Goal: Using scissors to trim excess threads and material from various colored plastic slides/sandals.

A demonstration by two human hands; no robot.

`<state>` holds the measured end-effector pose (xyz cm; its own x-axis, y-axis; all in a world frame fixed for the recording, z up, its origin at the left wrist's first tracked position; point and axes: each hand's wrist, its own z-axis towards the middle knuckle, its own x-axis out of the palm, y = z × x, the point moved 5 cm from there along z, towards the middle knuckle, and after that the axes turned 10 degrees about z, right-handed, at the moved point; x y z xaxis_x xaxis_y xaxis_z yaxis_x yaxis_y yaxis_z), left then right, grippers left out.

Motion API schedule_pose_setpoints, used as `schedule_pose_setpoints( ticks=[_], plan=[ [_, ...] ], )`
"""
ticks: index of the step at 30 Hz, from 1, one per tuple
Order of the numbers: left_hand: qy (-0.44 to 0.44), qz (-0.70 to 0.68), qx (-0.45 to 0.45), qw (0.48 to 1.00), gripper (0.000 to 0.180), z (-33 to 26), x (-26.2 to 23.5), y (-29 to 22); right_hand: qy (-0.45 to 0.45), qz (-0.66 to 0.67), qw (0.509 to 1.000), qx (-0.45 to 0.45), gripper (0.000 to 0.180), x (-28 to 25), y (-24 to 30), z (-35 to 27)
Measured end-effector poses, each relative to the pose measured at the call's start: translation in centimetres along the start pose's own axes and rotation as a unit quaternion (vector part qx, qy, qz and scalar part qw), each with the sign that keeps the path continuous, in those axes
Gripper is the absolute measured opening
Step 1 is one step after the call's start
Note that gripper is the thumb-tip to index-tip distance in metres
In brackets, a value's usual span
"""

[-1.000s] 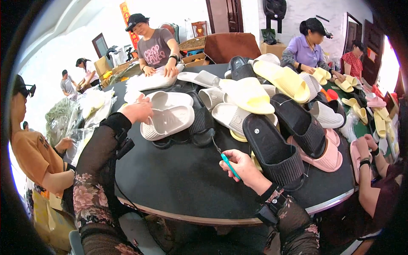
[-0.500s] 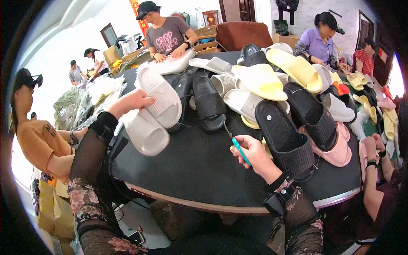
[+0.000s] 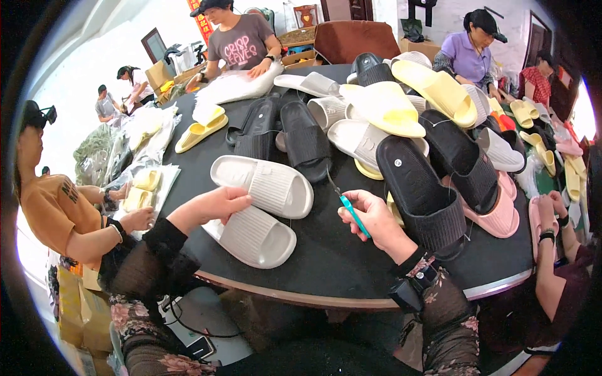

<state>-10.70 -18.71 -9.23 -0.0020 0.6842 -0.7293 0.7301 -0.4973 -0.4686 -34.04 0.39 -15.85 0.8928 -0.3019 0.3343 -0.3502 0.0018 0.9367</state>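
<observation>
My left hand (image 3: 216, 207) grips a pair of light grey slide slippers at their inner edges. One slipper (image 3: 276, 188) lies above the other slipper (image 3: 257, 237), toes pointing right, close over the table. My right hand (image 3: 373, 222) is closed round a slim teal-handled tool (image 3: 355, 216). Its thin, slightly bent metal tip points up and left, near the toe of a black slipper (image 3: 305, 141). Another black slipper (image 3: 257, 128) lies to the left of that one. A large black slipper (image 3: 419, 194) leans against the pile just right of my right hand.
Black table (image 3: 326, 263) with a curved near edge. A heap of yellow, grey, black and pink slippers (image 3: 382, 109) fills its right side. A yellow slipper (image 3: 202, 130) lies far left. Co-workers stand around; one at left handles bagged yellow slippers (image 3: 143, 188).
My left hand has brought the grey slippers down and to the right, turning their toes rightward. The yellow slipper at far left has come into sight. My right hand keeps the tool nearly in place.
</observation>
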Motion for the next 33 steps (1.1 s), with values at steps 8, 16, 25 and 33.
schedule_pose_setpoints(
  ticks=[8, 16, 25, 33],
  plan=[
    [0.011, -0.437, 0.102, 0.894, 0.042, -0.5, 4.5, -1.0, 0.011, 0.06, 0.997, -0.049, 0.044, 0.6, 1.3, -0.1],
    [-0.367, -0.433, 0.268, 0.779, 0.05, -8.4, 2.6, -5.3, 0.082, 0.021, 0.984, -0.158, 0.047, 3.0, 4.4, -2.7],
    [-0.51, -0.392, 0.21, 0.736, 0.059, -12.7, 4.3, -4.2, 0.159, -0.265, 0.912, -0.271, 0.051, 9.6, 6.7, -4.4],
    [-0.594, -0.323, 0.201, 0.709, 0.064, -14.1, 6.1, -4.1, 0.168, -0.31, 0.875, -0.333, 0.046, 10.3, 5.4, -3.3]
  ],
)
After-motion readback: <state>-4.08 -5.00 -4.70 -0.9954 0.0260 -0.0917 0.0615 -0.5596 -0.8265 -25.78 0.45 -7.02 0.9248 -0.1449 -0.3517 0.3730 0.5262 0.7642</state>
